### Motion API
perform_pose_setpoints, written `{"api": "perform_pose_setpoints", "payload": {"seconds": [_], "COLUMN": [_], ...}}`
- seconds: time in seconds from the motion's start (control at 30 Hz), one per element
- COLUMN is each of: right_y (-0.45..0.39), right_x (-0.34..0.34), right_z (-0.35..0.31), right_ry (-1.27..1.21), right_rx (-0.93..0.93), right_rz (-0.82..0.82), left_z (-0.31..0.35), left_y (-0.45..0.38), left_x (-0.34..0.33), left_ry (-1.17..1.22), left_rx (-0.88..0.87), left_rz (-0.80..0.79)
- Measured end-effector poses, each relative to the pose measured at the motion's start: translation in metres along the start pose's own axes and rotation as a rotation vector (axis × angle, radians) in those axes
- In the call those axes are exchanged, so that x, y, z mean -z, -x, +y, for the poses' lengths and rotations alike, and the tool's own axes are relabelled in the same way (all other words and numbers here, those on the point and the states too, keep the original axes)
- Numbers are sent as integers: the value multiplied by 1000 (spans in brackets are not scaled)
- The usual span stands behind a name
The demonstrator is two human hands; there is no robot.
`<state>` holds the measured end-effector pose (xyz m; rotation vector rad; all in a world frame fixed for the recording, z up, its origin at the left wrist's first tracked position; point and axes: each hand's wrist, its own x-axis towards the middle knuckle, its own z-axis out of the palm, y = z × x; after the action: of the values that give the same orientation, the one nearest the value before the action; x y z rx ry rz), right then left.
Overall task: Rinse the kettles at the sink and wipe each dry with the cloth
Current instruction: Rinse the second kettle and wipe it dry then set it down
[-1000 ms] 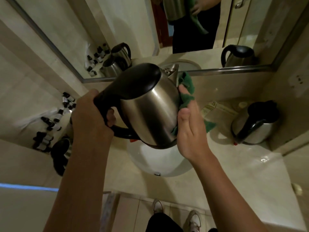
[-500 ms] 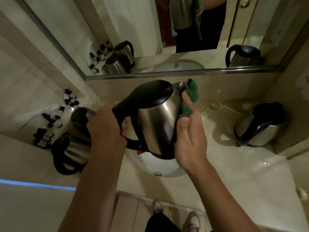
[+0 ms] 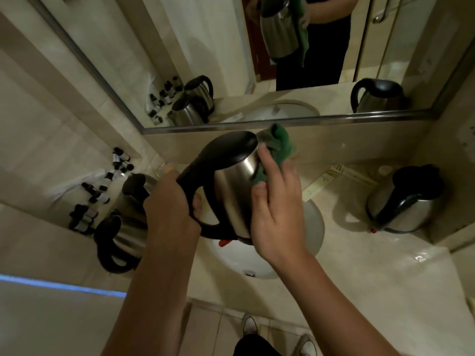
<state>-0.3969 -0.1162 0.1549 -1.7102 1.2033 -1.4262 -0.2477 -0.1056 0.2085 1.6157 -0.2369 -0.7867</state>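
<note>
- Wiping step: our left hand (image 3: 171, 211) grips the kettle (image 3: 232, 186) by its handle above the sink (image 3: 314, 227).
- Our right hand (image 3: 279, 211) presses the cloth (image 3: 279, 147) against its side.
- Next, we judge, turn the kettle to reach unwiped steel.

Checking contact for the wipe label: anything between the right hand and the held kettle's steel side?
Yes, the green cloth. The right hand presses it against the spout side of the held kettle, while the left hand has its grip on the black handle. Nothing else visible intervenes.
</note>
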Motion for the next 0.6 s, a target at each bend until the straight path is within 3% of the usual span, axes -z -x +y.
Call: {"api": "perform_pose_setpoints", "payload": {"seconds": [0.2,0.37,0.6], "right_y": [-9,27,31], "right_x": [6,6,7], "right_z": [-6,23,49], "right_ry": [264,489,643], "right_rx": [267,492,663], "right_rz": [-18,-106,-245], "left_z": [5,-5,-13], "left_y": [29,35,34], "left_x": [-4,-7,-7], "left_ry": [120,101,65], "left_rx": [-23,-16,-1], "left_rz": [-304,-309,-356]}}
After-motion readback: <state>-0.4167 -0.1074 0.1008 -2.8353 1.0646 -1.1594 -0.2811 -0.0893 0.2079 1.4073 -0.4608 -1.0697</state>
